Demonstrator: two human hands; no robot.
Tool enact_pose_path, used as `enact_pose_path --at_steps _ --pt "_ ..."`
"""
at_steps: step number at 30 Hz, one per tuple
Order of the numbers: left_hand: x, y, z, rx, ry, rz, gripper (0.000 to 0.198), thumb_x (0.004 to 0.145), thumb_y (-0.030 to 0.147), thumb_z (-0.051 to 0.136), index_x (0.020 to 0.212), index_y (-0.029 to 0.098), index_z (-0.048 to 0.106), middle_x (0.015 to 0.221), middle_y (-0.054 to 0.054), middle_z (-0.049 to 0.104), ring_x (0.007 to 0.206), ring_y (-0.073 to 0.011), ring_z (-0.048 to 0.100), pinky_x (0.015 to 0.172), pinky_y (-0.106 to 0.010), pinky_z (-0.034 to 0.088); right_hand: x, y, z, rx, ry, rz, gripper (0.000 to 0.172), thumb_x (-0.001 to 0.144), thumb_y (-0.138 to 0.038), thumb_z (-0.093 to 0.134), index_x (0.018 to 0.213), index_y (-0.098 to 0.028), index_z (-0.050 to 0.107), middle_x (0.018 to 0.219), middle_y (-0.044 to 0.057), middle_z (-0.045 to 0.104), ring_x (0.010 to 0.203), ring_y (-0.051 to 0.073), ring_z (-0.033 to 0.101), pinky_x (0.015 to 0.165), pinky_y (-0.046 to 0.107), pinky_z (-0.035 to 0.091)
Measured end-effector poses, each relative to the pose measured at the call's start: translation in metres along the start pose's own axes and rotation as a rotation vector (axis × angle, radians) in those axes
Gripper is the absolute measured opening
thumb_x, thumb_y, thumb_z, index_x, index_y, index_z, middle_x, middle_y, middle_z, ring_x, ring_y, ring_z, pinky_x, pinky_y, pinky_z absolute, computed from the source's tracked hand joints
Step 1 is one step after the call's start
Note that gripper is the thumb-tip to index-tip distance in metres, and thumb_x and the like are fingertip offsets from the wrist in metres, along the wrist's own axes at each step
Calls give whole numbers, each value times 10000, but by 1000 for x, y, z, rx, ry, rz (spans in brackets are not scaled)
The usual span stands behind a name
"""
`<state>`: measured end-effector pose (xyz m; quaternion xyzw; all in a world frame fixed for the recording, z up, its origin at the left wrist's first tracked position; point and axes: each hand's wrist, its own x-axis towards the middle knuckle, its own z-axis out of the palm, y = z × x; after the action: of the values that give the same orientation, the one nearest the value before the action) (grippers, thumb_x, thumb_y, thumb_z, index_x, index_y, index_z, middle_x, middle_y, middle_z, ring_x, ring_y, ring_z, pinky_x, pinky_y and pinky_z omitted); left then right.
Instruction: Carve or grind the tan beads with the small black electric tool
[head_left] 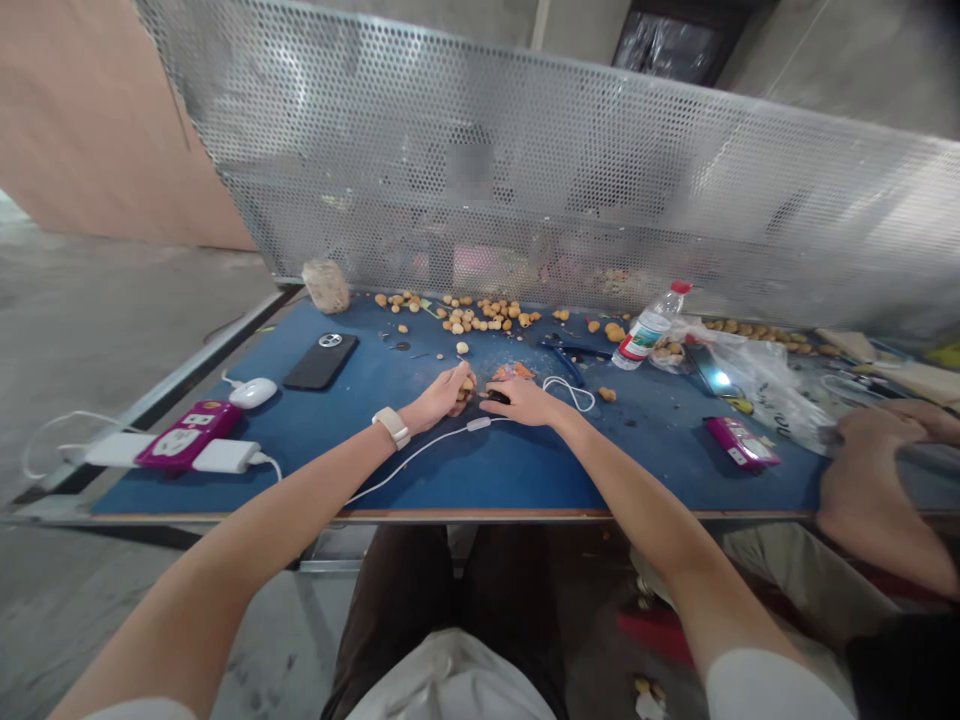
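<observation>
My left hand (442, 392) grips a small tan round nut (466, 388), pressed close to my right hand (521, 402). My right hand pinches a small black object (495, 397), whose exact kind I cannot tell. Both hands are above a blue tabletop (360, 480). Just beyond them lies a small heap of orange peel or shell scraps (512, 371). A white cable loop (570, 393) sits by my right hand. A pale smartwatch band (391, 427) circles my left wrist. Many loose tan nuts (457, 318) are scattered along the far side.
A perforated metal screen (525, 170) stands behind the table. On the table are a black phone (321, 360), white mouse (253, 393), magenta power strip (190, 435), water bottle (649, 328), plastic bag (765, 385) and magenta packet (741, 443). A co-worker's hands (877, 470) are at the right.
</observation>
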<state>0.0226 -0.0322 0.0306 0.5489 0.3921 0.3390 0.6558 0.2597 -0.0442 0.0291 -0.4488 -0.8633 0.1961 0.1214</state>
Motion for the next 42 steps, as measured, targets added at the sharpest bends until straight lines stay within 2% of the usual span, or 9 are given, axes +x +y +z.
enact_pose_path --at_steps 9,12,15,18,21,24,32,36,42 --pt "-1 -1 -3 8 -56 29 652 1200 786 563 907 205 585 741 31 525 483 -50 319 461 -175 235 0 -3 0 -40 -3 33 483 1231 -638 649 1049 -205 760 928 62 746 833 218 613 814 332 368" --pt "1 -4 -4 10 -58 28 588 1174 729 674 907 217 562 721 70 461 494 -51 313 465 -165 240 0 -6 -1 -49 -4 48 414 1234 -573 673 1066 -206 765 926 56 750 821 212 608 818 334 362" --pt "3 -6 -5 11 -47 21 509 1137 601 799 904 225 546 702 93 427 504 -51 318 469 -157 255 0 -7 -2 -49 -10 49 371 1233 -533 682 1067 -209 756 926 51 749 809 209 606 810 334 358" --pt "3 -6 -4 7 -49 27 471 1170 534 759 881 218 561 682 94 405 505 -57 320 468 -162 250 0 -5 -2 -34 -4 28 405 1237 -558 658 1049 -209 740 933 56 752 830 218 627 802 332 365" --pt "4 -6 -2 -20 -31 39 488 1193 543 722 866 210 580 657 100 371 495 -59 312 471 -165 238 0 -2 0 -21 5 10 461 1241 -609 629 1046 -206 741 942 65 762 844 224 642 798 328 373" --pt "4 -5 -1 -53 -6 40 493 1192 557 726 874 205 594 638 111 347 488 -61 309 481 -166 240 0 -1 1 -30 8 16 433 1238 -588 644 1078 -203 761 969 77 780 868 230 660 804 324 378" --pt "-2 -1 1 -41 7 87 387 1185 509 713 971 198 629 766 52 526 531 -67 427 489 -159 284 0 -1 0 -38 4 19 402 1236 -556 655 1068 -201 741 966 70 754 883 229 662 802 319 366" --pt "-4 -1 2 -38 14 112 367 1191 513 689 1004 201 640 823 31 566 566 -76 467 497 -158 299 0 1 1 -50 4 26 427 1225 -581 666 1035 -204 726 942 63 738 862 227 636 792 321 353" --pt "-1 -2 3 -82 -8 65 441 1197 583 677 1018 180 671 786 50 513 523 -61 377 487 -175 267 0 1 1 -22 15 9 498 1237 -649 617 1046 -206 740 934 67 751 848 231 644 794 331 367"
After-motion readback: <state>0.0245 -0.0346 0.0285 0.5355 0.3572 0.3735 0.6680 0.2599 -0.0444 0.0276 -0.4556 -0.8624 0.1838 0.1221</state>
